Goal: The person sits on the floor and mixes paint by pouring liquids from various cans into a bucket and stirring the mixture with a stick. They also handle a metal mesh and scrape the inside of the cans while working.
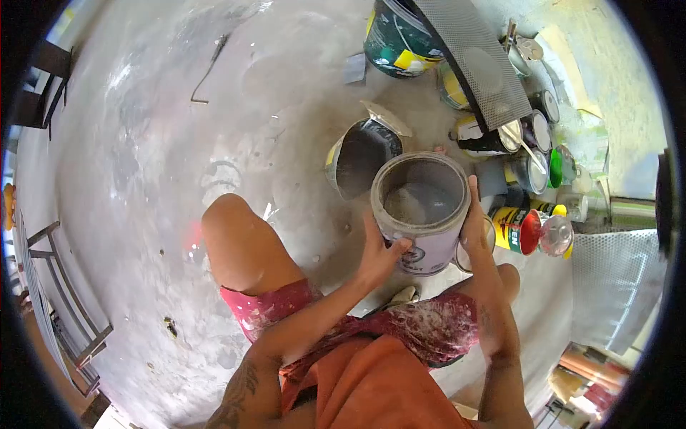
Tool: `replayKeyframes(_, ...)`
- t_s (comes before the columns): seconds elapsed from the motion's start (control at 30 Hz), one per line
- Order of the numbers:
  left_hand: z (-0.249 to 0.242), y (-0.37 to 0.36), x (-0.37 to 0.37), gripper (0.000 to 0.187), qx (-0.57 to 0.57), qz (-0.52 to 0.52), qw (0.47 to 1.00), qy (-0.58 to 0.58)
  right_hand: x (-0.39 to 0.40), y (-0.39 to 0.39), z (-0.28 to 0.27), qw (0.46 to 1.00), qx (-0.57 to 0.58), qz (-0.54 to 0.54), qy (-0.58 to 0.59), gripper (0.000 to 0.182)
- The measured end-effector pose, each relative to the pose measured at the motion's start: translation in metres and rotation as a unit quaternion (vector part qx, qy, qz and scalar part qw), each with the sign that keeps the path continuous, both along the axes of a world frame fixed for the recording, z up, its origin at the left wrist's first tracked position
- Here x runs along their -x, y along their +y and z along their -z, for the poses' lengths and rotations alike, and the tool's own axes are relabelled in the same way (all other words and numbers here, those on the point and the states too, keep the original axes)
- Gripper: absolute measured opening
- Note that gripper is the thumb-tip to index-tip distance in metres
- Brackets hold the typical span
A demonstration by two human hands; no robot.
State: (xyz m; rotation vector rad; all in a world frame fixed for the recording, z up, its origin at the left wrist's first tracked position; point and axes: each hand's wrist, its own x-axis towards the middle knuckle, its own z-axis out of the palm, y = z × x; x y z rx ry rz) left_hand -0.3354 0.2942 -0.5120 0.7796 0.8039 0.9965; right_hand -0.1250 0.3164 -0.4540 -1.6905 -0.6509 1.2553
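Between my two hands I hold a large open paint can [437,252] with a pale lilac side and a dusty grey rim. Its mouth faces up toward me, and greyish material shows inside. My left hand [386,252] presses against the can's left side, thumb on the front. On the opposite side my right hand [474,223] has its palm and fingers along the wall. Just beyond it on the floor stands a second open can [334,163] with a dark interior and its lid [386,119] bent up at the far edge.
A dark green bucket [400,53] stands at the back, beside a perforated metal sheet [486,71]. Several paint cans crowd the right, including a yellow and red can [516,230] lying over. A bent metal rod [207,75] lies far left; a metal frame [64,286] is at the left edge.
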Motion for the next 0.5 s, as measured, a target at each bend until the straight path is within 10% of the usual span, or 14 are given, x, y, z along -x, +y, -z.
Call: replayKeyframes(0.5,-0.015,0.029,-0.018,0.081,0.136,-0.063,0.986,-0.066,0.021,0.085,-0.046,0.976,0.134,-0.079,-0.154,0.088)
